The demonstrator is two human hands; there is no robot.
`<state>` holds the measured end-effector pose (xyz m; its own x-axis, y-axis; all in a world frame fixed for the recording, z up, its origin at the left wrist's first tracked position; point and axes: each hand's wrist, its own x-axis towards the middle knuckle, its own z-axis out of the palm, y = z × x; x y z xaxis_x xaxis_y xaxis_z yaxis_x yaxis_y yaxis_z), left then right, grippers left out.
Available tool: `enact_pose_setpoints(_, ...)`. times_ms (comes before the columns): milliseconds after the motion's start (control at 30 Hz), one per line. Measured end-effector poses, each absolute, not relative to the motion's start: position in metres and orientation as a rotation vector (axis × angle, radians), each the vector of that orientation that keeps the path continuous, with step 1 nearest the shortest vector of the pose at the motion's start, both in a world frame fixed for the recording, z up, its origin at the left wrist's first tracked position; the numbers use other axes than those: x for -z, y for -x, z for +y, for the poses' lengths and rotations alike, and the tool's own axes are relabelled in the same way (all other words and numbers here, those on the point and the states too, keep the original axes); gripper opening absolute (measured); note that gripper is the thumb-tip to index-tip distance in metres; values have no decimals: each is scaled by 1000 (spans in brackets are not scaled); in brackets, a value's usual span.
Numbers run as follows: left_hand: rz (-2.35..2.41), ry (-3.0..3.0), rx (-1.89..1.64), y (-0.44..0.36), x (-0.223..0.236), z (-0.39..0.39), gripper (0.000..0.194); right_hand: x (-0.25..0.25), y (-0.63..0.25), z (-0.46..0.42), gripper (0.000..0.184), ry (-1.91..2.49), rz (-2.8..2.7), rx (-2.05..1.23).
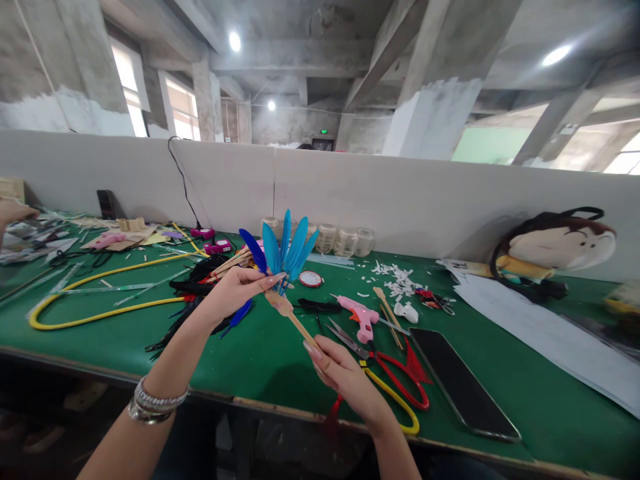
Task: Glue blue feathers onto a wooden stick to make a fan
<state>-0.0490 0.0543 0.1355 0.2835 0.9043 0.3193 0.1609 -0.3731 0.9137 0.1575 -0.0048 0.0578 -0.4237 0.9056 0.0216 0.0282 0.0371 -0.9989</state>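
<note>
Bare concrete beams (295,63) and a low white partition (400,193) stand behind a green table (260,367) strewn with craft supplies. At center, a person's left hand (235,293) pinches the base of a fan of blue feathers (283,250) above the table, its fingers extended and close together. The forearm rises from lower left, a silver bracelet (155,400) at the wrist. The right hand (340,383), partly open and tilted, meets the far end of a flat wooden stick (290,320) running down from the feathers with its fingertips (whether it grips or only touches is hard to tell from this view). The feathers look light and soft, likely to bend under a firm squeeze, while the stick appears stiff and the safer place to take hold. Black feathers (193,287) lie behind the left hand. A pink glue gun (357,317), red-handled scissors (400,373) and a dark phone (463,383) sit to the right, with glass jars (340,240) along the partition. At far left, a co-worker's hand (15,212) reaches in over the table.
</note>
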Motion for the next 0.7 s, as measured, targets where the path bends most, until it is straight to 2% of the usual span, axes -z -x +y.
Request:
enact_pose_setpoints(300, 1103, -1739, -1176, 49, -133, 53, 24, -61, -159, -5, 37, 994, -1601, -1466)
enact_pose_setpoints(700, 1012, -1699, -1115, 48, -131, 53, 25, -61, -160, -4, 38, 1003, -1590, -1470)
